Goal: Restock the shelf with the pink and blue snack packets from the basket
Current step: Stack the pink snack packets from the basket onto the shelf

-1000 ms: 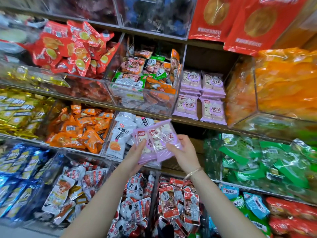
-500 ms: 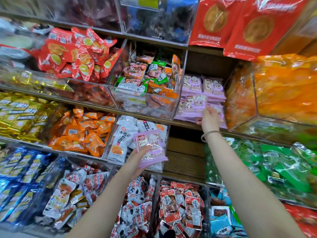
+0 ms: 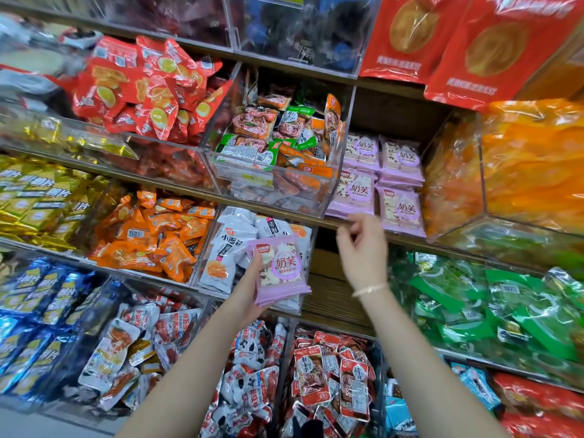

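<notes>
Your right hand has left the shelved pink stack.
Its fingers hang relaxed, holding nothing; your left hand grips pink packets.

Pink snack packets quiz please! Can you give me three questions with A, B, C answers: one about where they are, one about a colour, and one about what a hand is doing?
1. Where do the stacked pink packets sit?
A) between the clear bin and the orange bags
B) among blue packets
C) on the floor

2. What colour are the packets right behind the held pink packets?
A) white
B) black
C) gold

3. The right hand is:
A) gripping a packet
B) holding nothing
C) pressing a green bag

Answers:
1 A, the stack lies between them on one shelf.
2 A, white packets show behind those in the left hand.
3 B, its fingers curl loosely round nothing.
</notes>
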`<state>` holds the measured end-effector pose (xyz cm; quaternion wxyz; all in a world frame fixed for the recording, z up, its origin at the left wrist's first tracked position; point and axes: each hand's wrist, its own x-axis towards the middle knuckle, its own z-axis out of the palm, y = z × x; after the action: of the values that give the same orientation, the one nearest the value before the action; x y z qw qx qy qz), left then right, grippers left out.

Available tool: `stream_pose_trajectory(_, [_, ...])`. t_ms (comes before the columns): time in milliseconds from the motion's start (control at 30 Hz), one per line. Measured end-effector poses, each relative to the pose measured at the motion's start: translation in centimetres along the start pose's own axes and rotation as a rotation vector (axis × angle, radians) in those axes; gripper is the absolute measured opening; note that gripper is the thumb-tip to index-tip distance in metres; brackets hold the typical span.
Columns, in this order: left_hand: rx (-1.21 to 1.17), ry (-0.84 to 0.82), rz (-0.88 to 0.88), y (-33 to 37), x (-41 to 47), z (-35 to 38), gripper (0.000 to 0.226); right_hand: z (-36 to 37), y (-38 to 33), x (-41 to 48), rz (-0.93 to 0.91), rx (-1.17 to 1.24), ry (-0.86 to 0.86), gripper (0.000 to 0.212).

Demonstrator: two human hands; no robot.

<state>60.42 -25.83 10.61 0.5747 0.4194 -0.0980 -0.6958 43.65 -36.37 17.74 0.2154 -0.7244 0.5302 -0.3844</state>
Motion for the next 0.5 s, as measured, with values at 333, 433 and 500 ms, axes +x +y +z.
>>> stream_pose_trajectory(333, [0.027,0.037,0.023,-0.3,0.4,-0.2,0.045,2.2,1.5,-6.2,0.429,0.374,-0.482,0.008])
stream_pose_trajectory(433, [-0.022,0.083,-0.023,-0.3,0.4,-0.2,0.036,-0.3,2.6,-5.6,0.5,0.539,-0.302,0.005])
stream_pose_trajectory(500, [-0.022,0.1,-0.022,-0.3,0.4,-0.1,0.036,-2.4,3.5,-5.0,0.549,0.662,-0.181,0.008])
